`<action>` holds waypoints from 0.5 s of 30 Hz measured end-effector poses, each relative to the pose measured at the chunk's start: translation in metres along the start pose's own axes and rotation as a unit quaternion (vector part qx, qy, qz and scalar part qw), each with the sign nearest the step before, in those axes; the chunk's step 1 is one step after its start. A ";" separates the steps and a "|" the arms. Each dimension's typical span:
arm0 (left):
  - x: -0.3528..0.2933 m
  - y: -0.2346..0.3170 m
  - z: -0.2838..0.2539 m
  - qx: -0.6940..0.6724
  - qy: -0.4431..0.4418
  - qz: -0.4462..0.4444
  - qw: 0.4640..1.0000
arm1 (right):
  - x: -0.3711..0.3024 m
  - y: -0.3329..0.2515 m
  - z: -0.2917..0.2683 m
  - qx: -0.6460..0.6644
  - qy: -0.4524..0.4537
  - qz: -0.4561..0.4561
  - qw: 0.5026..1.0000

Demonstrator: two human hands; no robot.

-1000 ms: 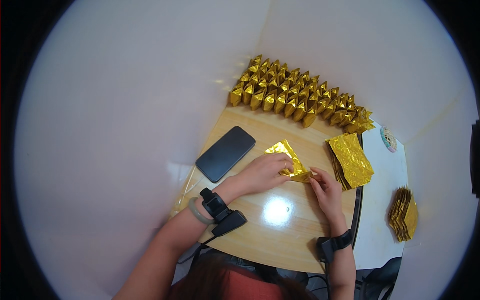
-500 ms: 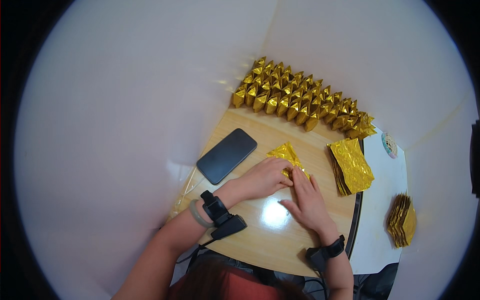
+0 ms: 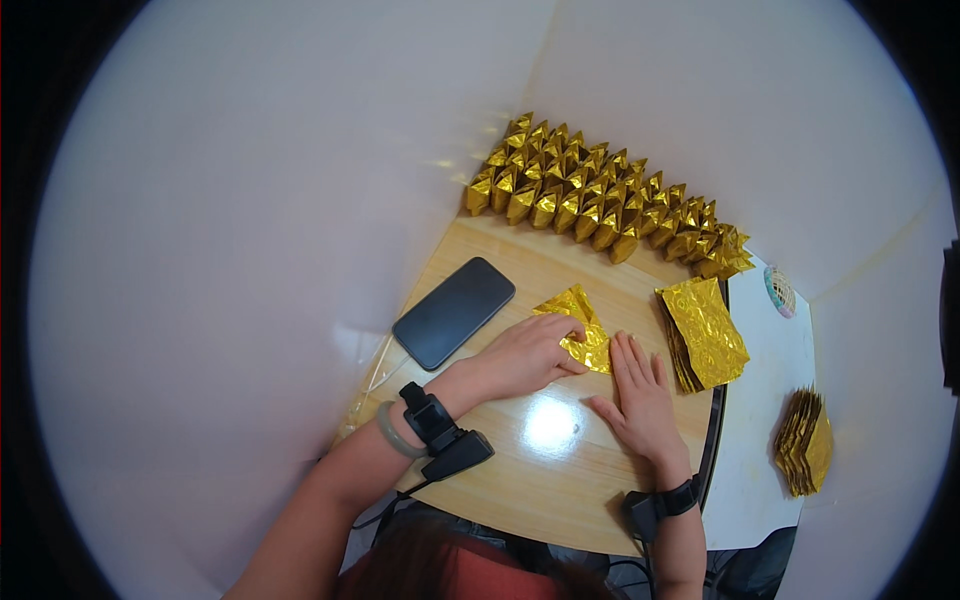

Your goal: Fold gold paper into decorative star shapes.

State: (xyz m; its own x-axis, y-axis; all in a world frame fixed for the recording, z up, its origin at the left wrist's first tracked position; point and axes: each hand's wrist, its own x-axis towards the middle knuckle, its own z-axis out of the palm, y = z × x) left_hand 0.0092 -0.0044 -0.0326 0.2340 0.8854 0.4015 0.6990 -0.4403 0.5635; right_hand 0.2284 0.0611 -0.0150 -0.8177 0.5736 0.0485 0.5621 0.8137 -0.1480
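Observation:
A sheet of gold foil paper (image 3: 590, 345), folded to a triangle, lies on the wooden tabletop. My left hand (image 3: 530, 352) comes over it from the left, its curled fingers closed on the lower left part; the thumb and fingertips hide some of the sheet. Just right of the triangle, my right hand (image 3: 645, 395) lies flat, fingers stretched out and thumb spread. Its fingertips are at the sheet's right corner, and I cannot tell whether they touch it. Nothing is in that hand.
Rows of folded gold foil pieces (image 3: 570, 185) stand at the back. A stack of gold foil sheets (image 3: 705, 330) lies at right, and a bundle of folded gold paper (image 3: 803, 442) sits farther right. A black phone (image 3: 455, 312) lies left. White walls (image 3: 250, 200) enclose the table (image 3: 480, 450).
My right hand has slid to the right across the foil paper, off toward its corner, uncovering more of the triangle. My left hand has hardly moved.

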 end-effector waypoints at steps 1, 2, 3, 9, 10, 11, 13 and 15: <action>0.000 0.001 -0.001 0.004 -0.001 0.001 1.000 | -0.001 0.001 0.000 -0.013 0.003 0.011 1.000; 0.000 0.002 -0.002 0.005 0.000 0.001 1.000 | -0.002 0.003 0.000 -0.014 0.004 0.010 1.000; 0.001 0.004 -0.003 0.035 -0.003 -0.014 0.999 | -0.004 0.005 0.001 -0.016 0.035 0.001 0.999; -0.001 0.000 -0.006 0.132 0.033 -0.045 0.990 | -0.002 -0.011 -0.010 -0.027 0.102 -0.127 0.986; -0.001 -0.001 -0.005 0.135 0.045 -0.048 0.989 | -0.002 -0.016 -0.009 0.035 0.082 -0.148 0.985; -0.002 -0.002 -0.004 0.134 0.044 -0.048 0.989 | -0.001 -0.022 -0.008 0.097 0.062 -0.169 0.979; 0.000 -0.005 -0.003 0.115 0.023 -0.056 0.992 | 0.001 -0.029 -0.008 0.118 0.067 -0.183 0.974; 0.001 -0.004 -0.003 0.115 0.013 -0.053 0.992 | 0.000 -0.023 -0.001 0.278 0.027 -0.162 0.946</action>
State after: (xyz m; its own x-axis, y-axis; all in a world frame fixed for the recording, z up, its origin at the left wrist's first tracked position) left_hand 0.0044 -0.0025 -0.0326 0.1363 0.9194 0.3689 0.8554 -0.2971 0.4243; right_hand 0.2152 0.0424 -0.0101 -0.9198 0.3194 0.2280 0.1190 0.7806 -0.6136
